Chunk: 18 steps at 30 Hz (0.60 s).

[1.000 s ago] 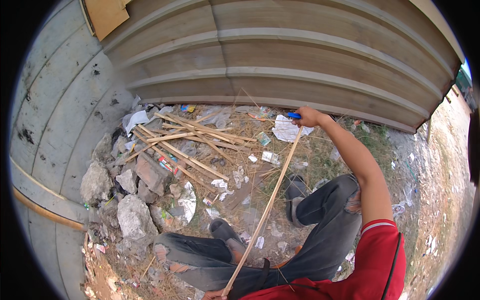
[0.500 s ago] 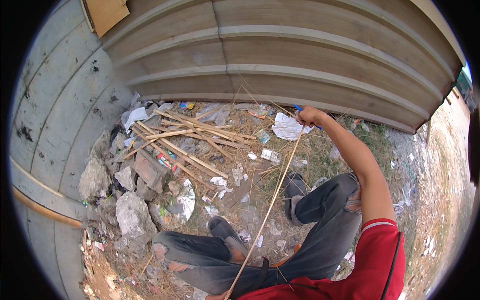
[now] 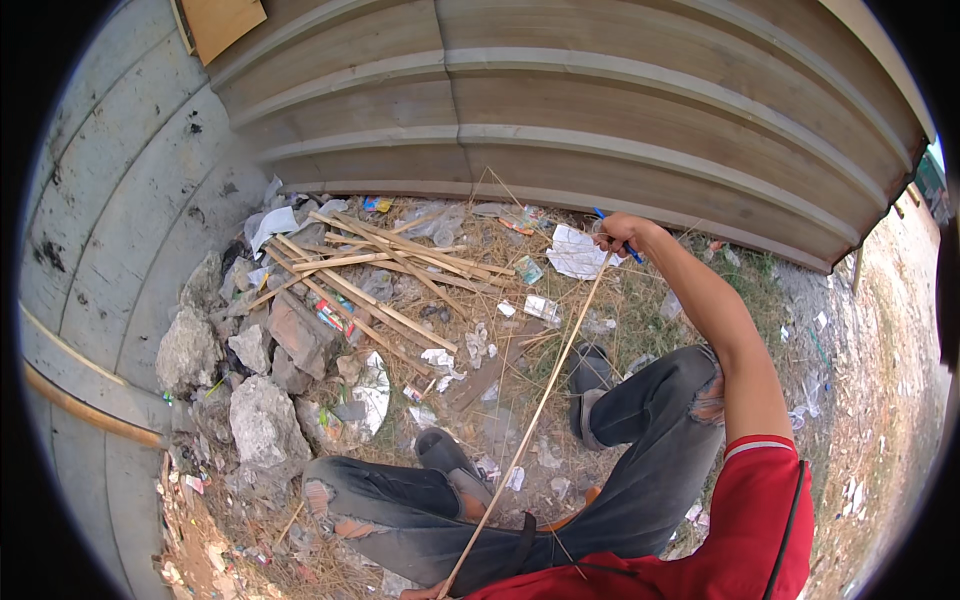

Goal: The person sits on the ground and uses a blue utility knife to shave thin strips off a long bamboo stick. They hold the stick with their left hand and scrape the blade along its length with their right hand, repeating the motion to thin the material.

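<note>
A long, thin, pale bamboo strip (image 3: 535, 415) slants from the lower edge up to the right, above my legs. My right hand (image 3: 622, 233) is stretched far forward and closed around the strip's upper end. A slim blue pen-like object (image 3: 634, 253) also sits in that hand, its ends poking out on both sides. At the lower edge only a sliver of my left hand (image 3: 422, 592) shows, against the strip's near end and moving with it; most of its fingers are cut off. Ahead on the left lies a loose pile of similar strips (image 3: 400, 262), several crossing one another.
Rough stones (image 3: 268, 425) are heaped on the left, by a grey panel wall (image 3: 120, 220). A ribbed metal sheet wall (image 3: 640, 110) rises close beyond my right hand. Paper scraps (image 3: 577, 252), plastic and dry grass litter the ground around my sandals (image 3: 590, 385).
The near end of the strip and my left hand have shifted slightly left. My right hand has turned a little, showing more of the blue object's lower end.
</note>
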Each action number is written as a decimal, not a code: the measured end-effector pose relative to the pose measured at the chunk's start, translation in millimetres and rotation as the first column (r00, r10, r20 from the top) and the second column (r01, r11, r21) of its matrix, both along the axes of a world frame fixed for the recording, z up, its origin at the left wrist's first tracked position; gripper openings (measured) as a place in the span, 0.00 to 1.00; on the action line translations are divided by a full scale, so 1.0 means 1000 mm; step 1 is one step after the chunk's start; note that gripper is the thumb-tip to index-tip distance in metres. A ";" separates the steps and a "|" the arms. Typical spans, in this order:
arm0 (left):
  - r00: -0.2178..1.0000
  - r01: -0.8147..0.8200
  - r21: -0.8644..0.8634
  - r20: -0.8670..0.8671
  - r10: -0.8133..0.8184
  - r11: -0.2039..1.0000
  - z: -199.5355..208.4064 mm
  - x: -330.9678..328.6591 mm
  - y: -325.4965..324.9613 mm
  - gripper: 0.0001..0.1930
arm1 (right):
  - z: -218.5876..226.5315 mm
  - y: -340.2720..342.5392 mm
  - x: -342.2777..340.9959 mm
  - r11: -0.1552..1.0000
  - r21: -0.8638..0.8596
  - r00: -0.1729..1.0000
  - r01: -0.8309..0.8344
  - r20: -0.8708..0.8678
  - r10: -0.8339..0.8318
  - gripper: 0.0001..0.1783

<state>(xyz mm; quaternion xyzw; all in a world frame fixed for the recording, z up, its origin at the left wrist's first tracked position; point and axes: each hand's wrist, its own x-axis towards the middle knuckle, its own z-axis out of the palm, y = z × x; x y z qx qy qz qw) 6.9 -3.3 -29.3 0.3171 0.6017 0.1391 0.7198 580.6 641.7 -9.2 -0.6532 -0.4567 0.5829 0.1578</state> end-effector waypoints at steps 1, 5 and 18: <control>0.997 0.052 -0.005 -0.054 -0.052 0.999 0.004 -0.001 0.004 0.22 | 0.001 -0.001 0.002 1.000 -0.007 0.999 0.025 -0.033 -0.025 0.12; 0.811 0.397 -0.080 -0.436 -0.390 0.914 0.089 0.035 0.060 0.25 | 0.019 -0.020 -0.041 0.988 0.145 0.999 -0.052 0.008 0.051 0.12; 0.986 -0.017 0.775 -0.091 0.138 0.631 0.059 0.182 0.317 0.33 | 0.083 -0.141 -0.225 0.547 0.601 0.775 -0.583 0.209 0.596 0.16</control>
